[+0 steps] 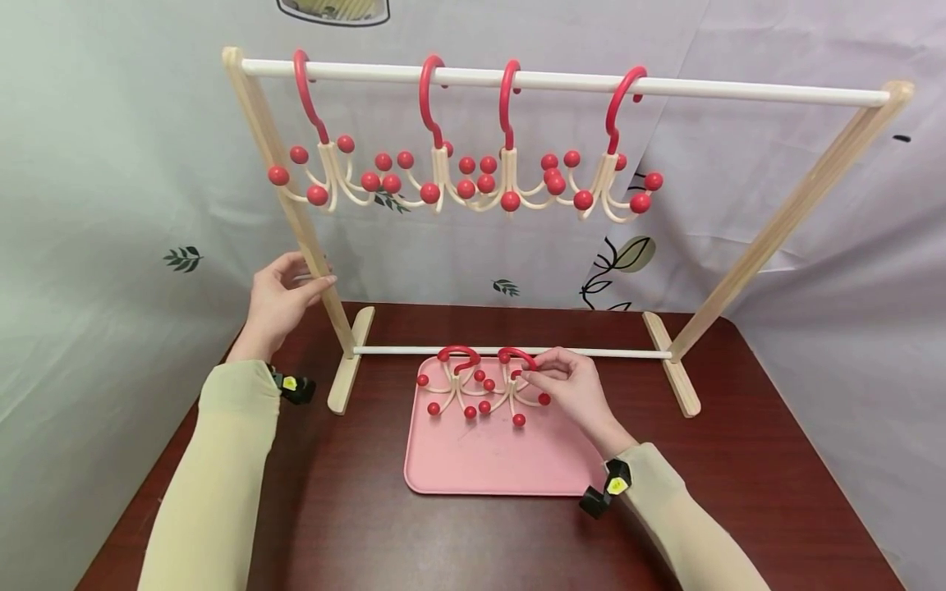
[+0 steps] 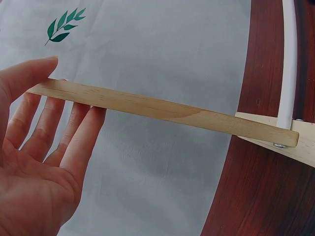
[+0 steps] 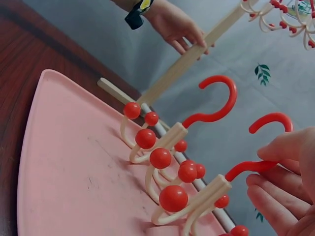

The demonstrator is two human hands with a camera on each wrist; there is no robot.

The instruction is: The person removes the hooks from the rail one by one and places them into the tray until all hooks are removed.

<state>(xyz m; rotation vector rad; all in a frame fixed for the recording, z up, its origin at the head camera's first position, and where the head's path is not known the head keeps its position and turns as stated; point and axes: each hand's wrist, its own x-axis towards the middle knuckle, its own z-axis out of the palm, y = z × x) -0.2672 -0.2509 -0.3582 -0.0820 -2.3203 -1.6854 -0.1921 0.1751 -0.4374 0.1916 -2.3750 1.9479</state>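
Note:
My left hand (image 1: 275,302) holds the left wooden post (image 2: 147,105) of a rack, thumb on one side and fingers on the other. On a pink tray (image 1: 502,460) stand two multi-arm hangers with red hooks and red ball tips. The right hand (image 1: 575,390) pinches the red hook of the right-hand hanger (image 3: 211,194) between thumb and fingers. Beside it, the left-hand hanger (image 3: 177,132) stands with its hook free. Whether the pinched hanger still touches the tray is hard to tell.
Several similar hangers (image 1: 510,176) hang from the rack's white top bar (image 1: 562,80). A lower white bar (image 1: 392,350) runs behind the tray, between the rack's wooden feet (image 1: 672,373). Patterned cloth (image 1: 458,263) hangs behind the dark red table (image 1: 355,509).

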